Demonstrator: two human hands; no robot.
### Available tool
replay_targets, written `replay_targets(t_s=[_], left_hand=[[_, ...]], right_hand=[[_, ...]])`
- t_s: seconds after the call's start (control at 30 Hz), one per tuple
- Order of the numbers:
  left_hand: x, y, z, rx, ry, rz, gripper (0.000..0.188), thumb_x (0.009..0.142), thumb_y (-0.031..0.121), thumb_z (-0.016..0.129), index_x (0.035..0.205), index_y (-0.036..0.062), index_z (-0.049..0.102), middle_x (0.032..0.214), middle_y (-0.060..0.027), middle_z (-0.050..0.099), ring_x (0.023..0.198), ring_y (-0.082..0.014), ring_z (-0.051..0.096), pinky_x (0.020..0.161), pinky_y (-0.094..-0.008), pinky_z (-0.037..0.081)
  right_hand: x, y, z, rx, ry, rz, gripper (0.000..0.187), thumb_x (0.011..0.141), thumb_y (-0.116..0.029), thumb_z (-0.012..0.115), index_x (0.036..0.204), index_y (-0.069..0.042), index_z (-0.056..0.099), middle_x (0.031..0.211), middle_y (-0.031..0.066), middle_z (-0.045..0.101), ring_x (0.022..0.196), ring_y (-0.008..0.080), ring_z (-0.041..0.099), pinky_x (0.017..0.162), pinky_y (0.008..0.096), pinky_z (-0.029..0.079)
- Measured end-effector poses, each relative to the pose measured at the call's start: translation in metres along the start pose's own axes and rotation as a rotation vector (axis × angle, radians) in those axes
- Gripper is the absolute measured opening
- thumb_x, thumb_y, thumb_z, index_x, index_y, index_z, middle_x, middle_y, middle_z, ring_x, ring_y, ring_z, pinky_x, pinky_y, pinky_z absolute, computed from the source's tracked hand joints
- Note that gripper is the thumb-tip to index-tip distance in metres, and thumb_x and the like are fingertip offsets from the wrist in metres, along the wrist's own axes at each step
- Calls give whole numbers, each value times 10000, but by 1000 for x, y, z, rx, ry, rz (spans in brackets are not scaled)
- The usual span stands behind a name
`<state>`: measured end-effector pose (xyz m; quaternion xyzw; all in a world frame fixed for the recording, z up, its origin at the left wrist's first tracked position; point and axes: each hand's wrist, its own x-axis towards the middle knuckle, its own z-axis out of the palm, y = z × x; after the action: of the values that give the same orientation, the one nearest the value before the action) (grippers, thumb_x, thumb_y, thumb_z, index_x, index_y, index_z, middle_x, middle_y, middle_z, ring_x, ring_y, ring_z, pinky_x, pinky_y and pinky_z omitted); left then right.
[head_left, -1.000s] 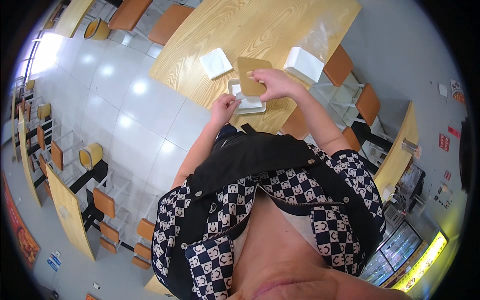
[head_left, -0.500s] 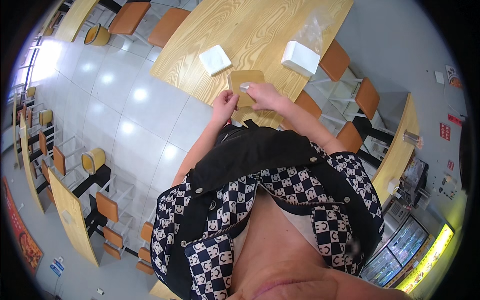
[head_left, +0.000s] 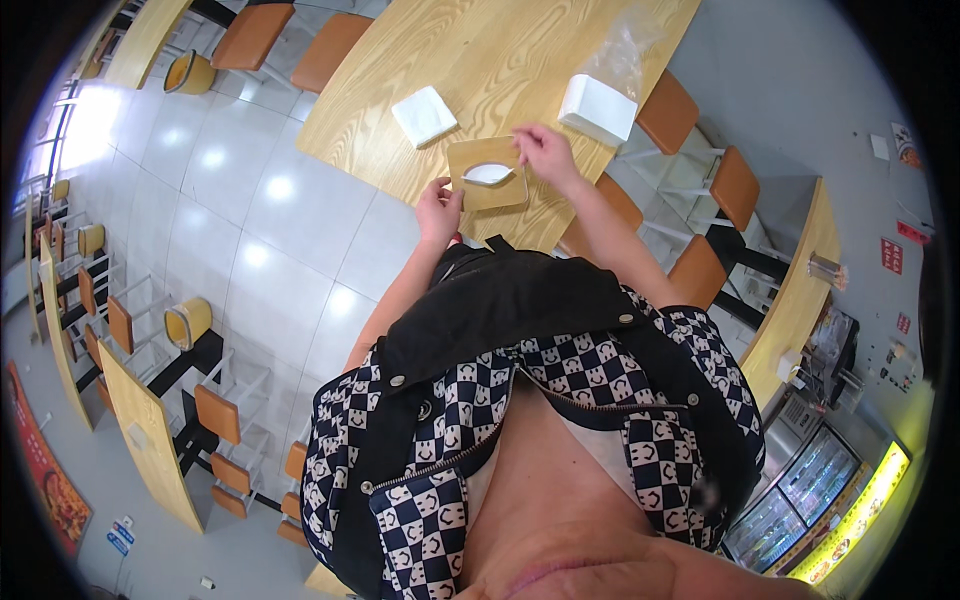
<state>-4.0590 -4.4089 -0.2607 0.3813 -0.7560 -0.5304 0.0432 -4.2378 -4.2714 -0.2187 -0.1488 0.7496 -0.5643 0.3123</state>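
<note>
On the near end of the wooden table lies a gold-brown tissue box with an oval slot in its top. White tissue shows in that slot. My left hand grips the box's left edge with its fingers bent. At the upper right corner of the box is my right hand, its fingers bent but apart, the tips near or touching the edge. A white stack of tissues lies beyond the box to the left. Farther right is a larger white tissue stack, with clear plastic wrapping behind it.
The table stretches away from me. Brown-seated stools stand along its right side, and another brown seat is at its far left. Yellow bins stand on the tiled floor at left. A glass-fronted fridge is at lower right.
My right hand has moved off the slot to the box's upper right corner, uncovering the white tissue. My left hand stays at the left edge.
</note>
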Motion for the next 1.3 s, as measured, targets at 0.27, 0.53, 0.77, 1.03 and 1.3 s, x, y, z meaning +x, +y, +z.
replay_targets(t_s=[0.27, 0.53, 0.77, 1.03, 1.3], left_hand=[[-12, 10, -2, -105, 20, -59, 290, 771, 129, 661, 1035, 27, 592, 701, -56, 608, 593, -140, 590, 579, -280, 478], [-17, -15, 5, -65, 51, 33, 361, 841, 177, 608, 1176, 53, 555, 939, -108, 604, 794, -162, 617, 675, -263, 506], [-33, 19, 5, -638, -117, -313, 431, 929, 229, 482, 1340, 132, 397, 1051, -19, 594, 802, -80, 579, 616, -252, 497], [-34, 11, 14, -544, -18, -257, 398, 933, 225, 477, 1314, 115, 441, 963, -22, 626, 753, -75, 579, 573, -235, 492], [-33, -1, 13, -196, 55, -14, 379, 922, 227, 493, 1281, 109, 477, 948, -59, 619, 713, -96, 580, 587, -263, 525]], right_hand=[[28, -6, 6, -969, -351, -542, 448, 698, -323, 647, 1089, -113, 582, 1074, 77, 585, 967, 270, 553, 846, 379, 429], [15, 6, 12, -1013, -209, -809, 528, 704, -358, 651, 1153, -111, 526, 1081, 89, 568, 973, 267, 553, 837, 383, 443], [10, 22, 9, -975, -224, -819, 528, 767, -326, 614, 1187, -33, 486, 1097, 137, 544, 966, 296, 549, 845, 368, 439], [11, 17, 12, -1083, -236, -885, 551, 763, -339, 617, 1169, 4, 473, 997, 145, 557, 892, 286, 562, 802, 359, 457], [9, 18, 19, -1191, -170, -903, 563, 743, -364, 632, 1149, -5, 478, 884, 133, 550, 747, 295, 575, 612, 332, 511]])
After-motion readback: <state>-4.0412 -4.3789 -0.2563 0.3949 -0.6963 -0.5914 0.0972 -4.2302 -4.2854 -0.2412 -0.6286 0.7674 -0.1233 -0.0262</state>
